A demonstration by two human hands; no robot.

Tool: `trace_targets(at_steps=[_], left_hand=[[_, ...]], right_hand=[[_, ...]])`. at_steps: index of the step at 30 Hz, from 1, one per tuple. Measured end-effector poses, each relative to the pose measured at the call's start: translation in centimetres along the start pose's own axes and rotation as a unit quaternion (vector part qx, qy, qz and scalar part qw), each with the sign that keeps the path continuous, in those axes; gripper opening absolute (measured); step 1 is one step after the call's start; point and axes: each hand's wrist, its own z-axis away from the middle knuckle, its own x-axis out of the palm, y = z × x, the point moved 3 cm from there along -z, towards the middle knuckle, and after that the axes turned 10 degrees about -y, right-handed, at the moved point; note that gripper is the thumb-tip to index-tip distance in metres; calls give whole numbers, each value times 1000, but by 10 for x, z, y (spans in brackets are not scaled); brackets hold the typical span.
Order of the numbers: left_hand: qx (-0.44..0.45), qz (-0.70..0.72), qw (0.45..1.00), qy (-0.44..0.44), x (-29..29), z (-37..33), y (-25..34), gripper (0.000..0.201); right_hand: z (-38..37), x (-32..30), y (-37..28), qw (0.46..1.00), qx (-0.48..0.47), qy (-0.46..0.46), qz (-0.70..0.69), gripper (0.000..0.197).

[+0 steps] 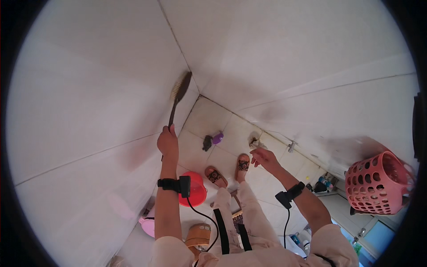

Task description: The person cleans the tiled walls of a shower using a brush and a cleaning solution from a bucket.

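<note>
My left hand (168, 143) is closed around the handle of a dark brush (181, 89) with pale bristles, shaped like a paddle hairbrush. It is raised close to the left tiled wall, near the corner, with the bristles facing that wall; whether they touch it I cannot tell. Lower on the right, my right hand (265, 160) hangs with its fingers loosely bent and apart, and I see nothing in it. Just beyond this hand, a small whitish and brown thing (256, 143) lies by the right wall's foot, too unclear to name.
A purple object (218, 138) and a dark crumpled one (207, 143) lie on the floor tiles. A red basin (199, 192) stands beside my slippered feet. At right hangs a pink perforated basket (373, 184), near a wall tap (291, 146). Cables trail from both wrist straps.
</note>
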Motion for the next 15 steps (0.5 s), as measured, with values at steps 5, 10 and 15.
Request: trace_targets(at_steps=[5,10,15], left_hand=[[-52,86,995,1,-40,6,50,33],[42,33,997,49,22,-8,9,41],[-72,614,754,-222,25,41,74,35]], right_hand=[[19,-25,2,998,30,20,47,21],[5,1,7,999,-16,-6,-29,20],[4,5,-20,999,11,11,51,24]])
